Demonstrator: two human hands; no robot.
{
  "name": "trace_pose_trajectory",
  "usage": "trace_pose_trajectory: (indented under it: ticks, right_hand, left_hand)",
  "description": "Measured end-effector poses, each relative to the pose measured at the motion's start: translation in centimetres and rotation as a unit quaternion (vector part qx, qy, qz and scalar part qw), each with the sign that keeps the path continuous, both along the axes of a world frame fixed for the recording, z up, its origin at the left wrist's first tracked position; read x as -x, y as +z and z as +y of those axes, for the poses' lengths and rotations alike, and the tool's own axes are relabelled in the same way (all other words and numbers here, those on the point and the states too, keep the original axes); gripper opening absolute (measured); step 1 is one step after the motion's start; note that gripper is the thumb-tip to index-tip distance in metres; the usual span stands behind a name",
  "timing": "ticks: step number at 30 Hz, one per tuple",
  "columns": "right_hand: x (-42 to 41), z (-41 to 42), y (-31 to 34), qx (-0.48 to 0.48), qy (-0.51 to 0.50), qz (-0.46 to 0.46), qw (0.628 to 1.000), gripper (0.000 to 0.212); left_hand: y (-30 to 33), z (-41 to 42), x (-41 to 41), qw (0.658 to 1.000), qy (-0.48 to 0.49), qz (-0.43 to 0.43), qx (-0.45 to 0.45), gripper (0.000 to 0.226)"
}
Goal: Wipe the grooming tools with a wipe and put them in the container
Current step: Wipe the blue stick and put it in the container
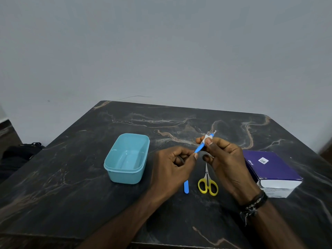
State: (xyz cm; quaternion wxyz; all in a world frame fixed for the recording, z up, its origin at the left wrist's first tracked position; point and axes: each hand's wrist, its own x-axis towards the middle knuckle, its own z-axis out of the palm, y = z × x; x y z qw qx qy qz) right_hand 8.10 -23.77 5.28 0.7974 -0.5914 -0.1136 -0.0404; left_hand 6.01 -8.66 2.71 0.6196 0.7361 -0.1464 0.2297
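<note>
A thin blue grooming tool [199,148] is held above the table between both hands. My left hand [173,164] pinches its near end. My right hand [227,159] pinches a small white wipe [206,138] around its far end. An empty light blue container [125,159] stands open on the dark marble table [71,186], left of my left hand. Small yellow-handled scissors [208,184] lie below my right hand. A second blue tool [186,186] lies beside the scissors, partly hidden under my left hand.
A purple and white box [271,169] lies at the right, close to my right wrist. A dark bag [19,155] rests on the floor beyond the table's left edge. A plain wall stands behind the table.
</note>
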Motion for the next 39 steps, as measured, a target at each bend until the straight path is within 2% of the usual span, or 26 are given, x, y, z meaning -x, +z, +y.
trace_pose_trajectory:
  ticks: [4, 10, 13, 15, 22, 25, 28, 30, 32, 34, 37, 39]
  right_hand:
    - [0.0, 0.1, 0.1, -0.039, -0.023, 0.014, 0.999, 0.028]
    - [0.5, 0.1, 0.7, -0.047, 0.023, 0.049, 0.997, 0.016]
    - [0.6, 0.4, 0.6, -0.028, 0.048, 0.054, 0.997, 0.008]
    - [0.6, 0.6, 0.5, -0.034, 0.042, 0.056, 0.997, 0.011]
    - [0.1, -0.1, 0.4, -0.057, -0.020, 0.036, 0.998, 0.027]
    - [0.0, 0.0, 0.2, -0.048, -0.012, 0.030, 0.998, 0.030]
    - [0.1, 0.0, 0.1, -0.038, 0.009, 0.006, 0.999, 0.046]
    - [0.2, 0.0, 0.2, -0.036, 0.009, 0.003, 0.999, 0.056]
    - [0.4, 0.1, 0.4, -0.034, 0.004, 0.002, 0.999, 0.062]
    - [0.6, 0.1, 0.6, -0.029, 0.001, 0.003, 1.000, 0.056]
    - [0.9, 0.1, 0.8, -0.019, 0.000, 0.020, 1.000, 0.033]
    - [0.9, 0.1, 0.8, -0.009, 0.003, 0.023, 1.000, 0.028]
  left_hand:
    - [0.1, 0.1, -0.1, 0.999, 0.025, -0.006, 0.026, 0.003]
    - [0.8, 0.2, -0.2, 0.987, 0.062, -0.033, 0.143, 0.003]
    - [1.2, 0.2, 0.0, 0.975, 0.070, -0.045, 0.204, 0.014]
    - [1.4, 0.3, 0.1, 0.972, 0.083, -0.057, 0.214, 0.021]
    - [5.9, 2.7, 0.8, 0.950, 0.102, -0.020, 0.295, 0.008]
    - [9.0, 6.0, 1.1, 0.977, 0.126, -0.017, 0.169, 0.010]
    - [10.7, 9.2, 0.5, 0.986, 0.154, 0.020, -0.061, 0.014]
    - [10.7, 11.0, -0.6, 0.959, 0.160, 0.087, -0.215, 0.019]
    - [10.1, 12.3, -1.8, 0.919, 0.163, 0.150, -0.326, 0.020]
    - [9.4, 12.8, -2.7, 0.887, 0.165, 0.191, -0.386, 0.019]
    - [8.7, 12.2, -3.7, 0.853, 0.168, 0.241, -0.432, 0.019]
    - [8.4, 11.4, -4.1, 0.827, 0.172, 0.263, -0.466, 0.018]
